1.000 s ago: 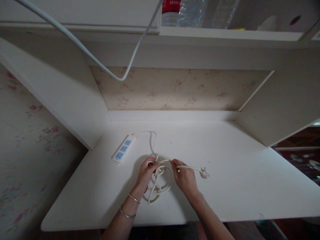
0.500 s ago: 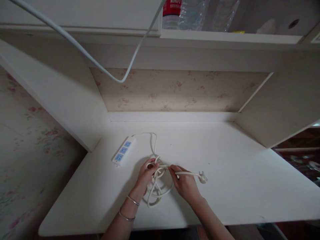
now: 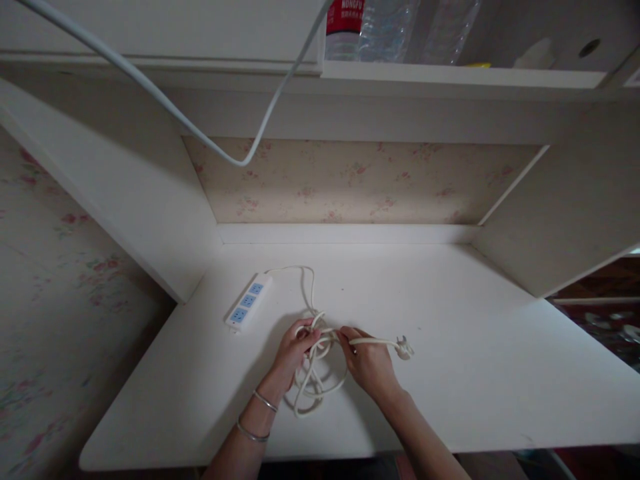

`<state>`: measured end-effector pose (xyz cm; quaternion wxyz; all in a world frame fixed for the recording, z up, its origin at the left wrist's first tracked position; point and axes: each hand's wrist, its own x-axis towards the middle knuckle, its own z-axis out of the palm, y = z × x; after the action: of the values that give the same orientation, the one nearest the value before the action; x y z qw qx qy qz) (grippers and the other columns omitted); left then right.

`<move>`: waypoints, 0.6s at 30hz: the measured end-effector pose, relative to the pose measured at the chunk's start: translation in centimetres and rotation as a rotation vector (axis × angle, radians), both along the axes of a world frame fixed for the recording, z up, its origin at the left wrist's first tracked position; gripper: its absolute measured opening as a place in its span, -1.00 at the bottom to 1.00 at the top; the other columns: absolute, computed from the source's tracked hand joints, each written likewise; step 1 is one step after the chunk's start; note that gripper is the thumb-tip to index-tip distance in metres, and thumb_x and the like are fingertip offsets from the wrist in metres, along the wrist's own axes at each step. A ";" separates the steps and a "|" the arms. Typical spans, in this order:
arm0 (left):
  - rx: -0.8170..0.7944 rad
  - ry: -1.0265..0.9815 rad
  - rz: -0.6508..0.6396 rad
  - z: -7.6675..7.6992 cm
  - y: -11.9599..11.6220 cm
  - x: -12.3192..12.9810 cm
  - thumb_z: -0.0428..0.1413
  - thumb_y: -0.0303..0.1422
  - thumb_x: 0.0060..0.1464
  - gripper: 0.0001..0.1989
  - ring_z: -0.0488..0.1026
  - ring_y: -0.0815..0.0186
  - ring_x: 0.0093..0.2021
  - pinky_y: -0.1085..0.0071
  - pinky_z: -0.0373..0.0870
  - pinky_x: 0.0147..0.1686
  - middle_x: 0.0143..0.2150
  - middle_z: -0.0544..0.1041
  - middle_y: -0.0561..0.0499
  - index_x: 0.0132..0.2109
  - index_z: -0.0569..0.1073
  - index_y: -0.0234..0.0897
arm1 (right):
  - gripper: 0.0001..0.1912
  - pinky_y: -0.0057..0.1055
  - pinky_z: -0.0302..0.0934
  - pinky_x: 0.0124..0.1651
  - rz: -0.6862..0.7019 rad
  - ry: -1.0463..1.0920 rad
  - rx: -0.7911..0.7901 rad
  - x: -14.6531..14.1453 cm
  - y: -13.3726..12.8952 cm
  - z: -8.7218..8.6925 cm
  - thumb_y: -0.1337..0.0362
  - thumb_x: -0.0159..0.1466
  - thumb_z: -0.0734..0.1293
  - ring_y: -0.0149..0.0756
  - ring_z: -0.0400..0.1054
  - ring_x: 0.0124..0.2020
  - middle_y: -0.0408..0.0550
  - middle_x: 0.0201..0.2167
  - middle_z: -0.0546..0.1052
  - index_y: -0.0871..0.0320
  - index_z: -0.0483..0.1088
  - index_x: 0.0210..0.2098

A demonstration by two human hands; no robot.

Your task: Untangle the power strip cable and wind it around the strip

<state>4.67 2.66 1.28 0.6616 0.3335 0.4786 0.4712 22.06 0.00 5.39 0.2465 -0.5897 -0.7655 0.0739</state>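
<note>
A white power strip (image 3: 249,303) with three blue sockets lies at the left on the desk. From its far end a cream cable (image 3: 320,391) runs to a loose, tangled bundle near the middle. My left hand (image 3: 294,348) is closed around loops at the bundle's top left. With fingers pinched on the cable just right of the bundle, my right hand (image 3: 367,357) holds the stretch near the plug. The plug (image 3: 404,347) sticks out to the right past my right hand, prongs pointing up. Lower loops hang below and between both hands.
The white desk (image 3: 450,373) has side panels and a flowered back wall (image 3: 355,180). Above, a shelf (image 3: 460,73) holds plastic bottles (image 3: 385,30). A thick white cord (image 3: 243,162) hangs across the upper left, in front of the cabinet.
The plug has tilted slightly upward, and the cable beside it has risen a little. Both hands keep their hold, with only small shifts.
</note>
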 end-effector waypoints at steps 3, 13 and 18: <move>0.010 -0.012 0.007 -0.2 0.0 -0.1 0.33 -0.18 -0.17 -0.47 0.49 0.31 -0.41 0.51 0.28 -0.46 -0.39 0.53 0.02 -0.04 0.44 -0.28 | -0.72 -0.45 0.06 -0.40 -0.003 -0.059 -0.002 -0.1 0.1 0.2 0.23 0.39 0.10 -0.31 0.42 -0.41 -0.08 -0.38 0.54 0.12 0.42 -0.26; -0.051 -0.065 0.001 0.1 0.1 0.0 0.32 -0.19 -0.18 -0.48 0.51 0.27 -0.44 0.48 0.32 -0.51 -0.35 0.59 -0.08 -0.07 0.42 -0.32 | -0.72 -0.45 0.09 -0.38 0.001 -0.061 -0.066 -0.3 0.1 0.3 0.23 0.39 0.10 -0.29 0.43 -0.39 -0.08 -0.39 0.54 0.12 0.41 -0.28; -0.058 -0.066 -0.034 0.5 -0.3 0.4 0.31 -0.15 -0.16 -0.47 0.49 0.29 -0.44 0.50 0.27 -0.51 -0.35 0.58 -0.06 -0.04 0.44 -0.29 | -0.74 -0.48 0.10 -0.38 0.039 -0.064 -0.075 -0.3 0.7 0.7 0.25 0.38 0.12 -0.31 0.43 -0.38 -0.05 -0.37 0.55 0.13 0.42 -0.25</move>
<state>5.09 2.35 1.74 0.6944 0.3065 0.4641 0.4566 21.80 0.65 6.05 0.1983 -0.5857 -0.7809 0.0886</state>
